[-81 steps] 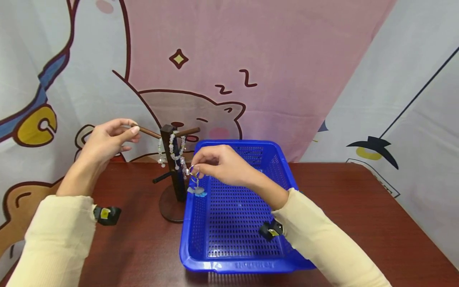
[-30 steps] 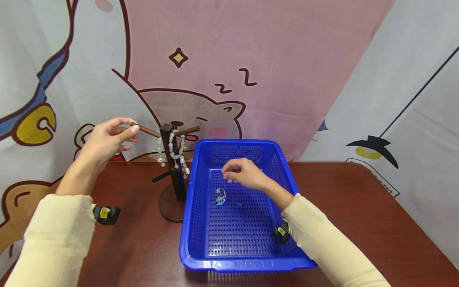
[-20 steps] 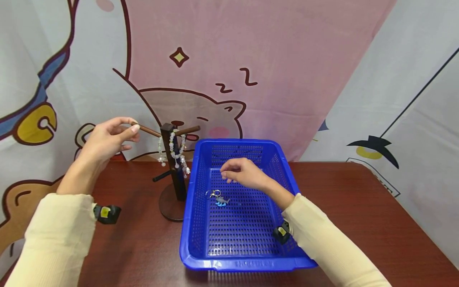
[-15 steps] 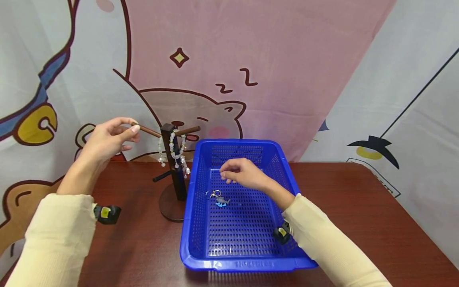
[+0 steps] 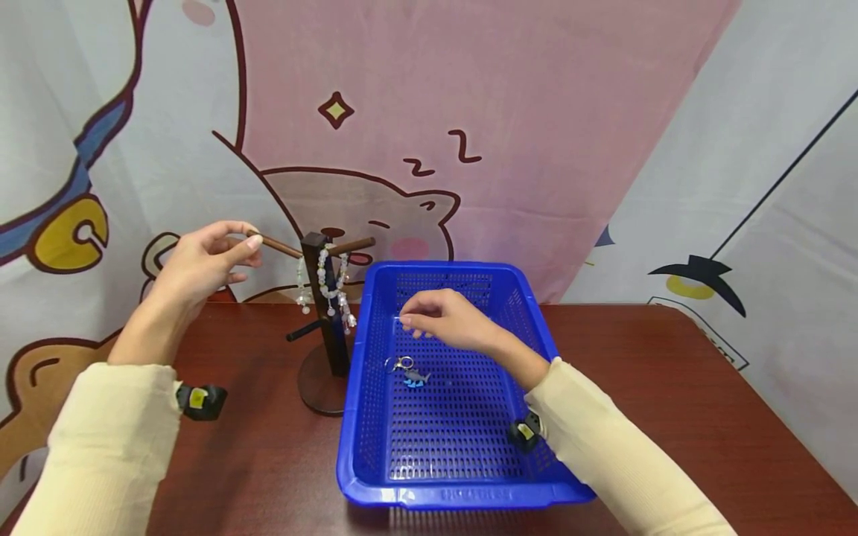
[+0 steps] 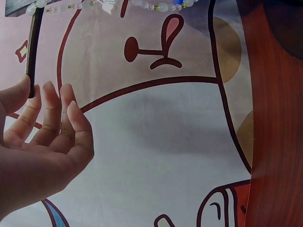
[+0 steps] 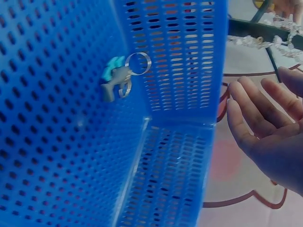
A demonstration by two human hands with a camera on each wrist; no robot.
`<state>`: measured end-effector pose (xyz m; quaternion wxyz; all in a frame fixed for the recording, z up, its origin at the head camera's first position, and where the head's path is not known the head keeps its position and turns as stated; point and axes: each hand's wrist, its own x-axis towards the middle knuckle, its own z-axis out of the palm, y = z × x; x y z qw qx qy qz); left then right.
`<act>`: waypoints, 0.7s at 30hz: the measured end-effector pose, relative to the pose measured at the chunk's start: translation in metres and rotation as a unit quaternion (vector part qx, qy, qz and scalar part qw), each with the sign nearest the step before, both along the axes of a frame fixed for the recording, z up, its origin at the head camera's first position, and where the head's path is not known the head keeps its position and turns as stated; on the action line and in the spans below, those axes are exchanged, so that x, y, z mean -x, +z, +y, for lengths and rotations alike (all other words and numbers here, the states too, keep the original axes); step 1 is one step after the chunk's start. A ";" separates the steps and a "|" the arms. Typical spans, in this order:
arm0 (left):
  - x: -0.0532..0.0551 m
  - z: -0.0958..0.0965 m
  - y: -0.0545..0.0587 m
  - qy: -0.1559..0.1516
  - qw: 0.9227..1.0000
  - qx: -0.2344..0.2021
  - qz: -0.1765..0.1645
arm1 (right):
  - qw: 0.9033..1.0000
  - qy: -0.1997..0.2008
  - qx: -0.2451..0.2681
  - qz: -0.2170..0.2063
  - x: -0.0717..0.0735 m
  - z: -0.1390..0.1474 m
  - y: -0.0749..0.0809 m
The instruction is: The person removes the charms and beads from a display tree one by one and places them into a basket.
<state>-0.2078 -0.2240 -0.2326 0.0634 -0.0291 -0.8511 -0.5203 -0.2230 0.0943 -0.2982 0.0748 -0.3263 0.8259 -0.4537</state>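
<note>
My left hand (image 5: pixel 201 260) pinches the tip of a brown wooden peg (image 5: pixel 280 246) on a dark jewelry stand (image 5: pixel 325 313), between thumb and forefinger. Beaded bracelets (image 5: pixel 327 279) in pale, clear beads hang from the stand's upper pegs. Over the blue plastic basket (image 5: pixel 462 495), my right hand (image 5: pixel 452 320) hovers with relaxed fingers and holds nothing. Below it on the basket floor lies a keychain (image 5: pixel 414 377) with a grey shark, light-blue pieces and metal rings. In the right wrist view the same keychain (image 7: pixel 118 75) rests near the basket's side wall, apart from the hand.
A lower dark peg (image 5: pixel 304 330) juts from the stand toward the left. The stand's round base (image 5: pixel 322 398) sits close to the basket's left side on the reddish-brown table (image 5: pixel 643 387). A cartoon-printed cloth (image 5: pixel 509 134) hangs behind the table.
The keychain, earlier held by my right hand beside the stand, was let go and fell onto the basket floor. My right hand moved right, then slightly back left. My left hand stayed put.
</note>
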 end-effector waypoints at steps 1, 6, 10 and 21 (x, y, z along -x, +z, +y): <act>0.000 0.000 0.000 -0.001 1.000 -0.003 -0.001 | 1.000 0.003 0.002 0.002 0.000 -0.001 0.002; 0.000 -0.001 0.000 -0.001 1.000 -0.005 -0.004 | 1.000 0.020 0.006 0.020 -0.004 -0.008 0.016; 0.000 -0.001 0.000 -0.002 1.000 -0.005 -0.004 | 0.998 0.041 0.016 0.033 -0.005 -0.014 0.024; 0.000 0.000 0.000 -0.002 1.000 -0.002 -0.005 | 0.995 0.081 0.035 0.053 -0.013 -0.035 0.049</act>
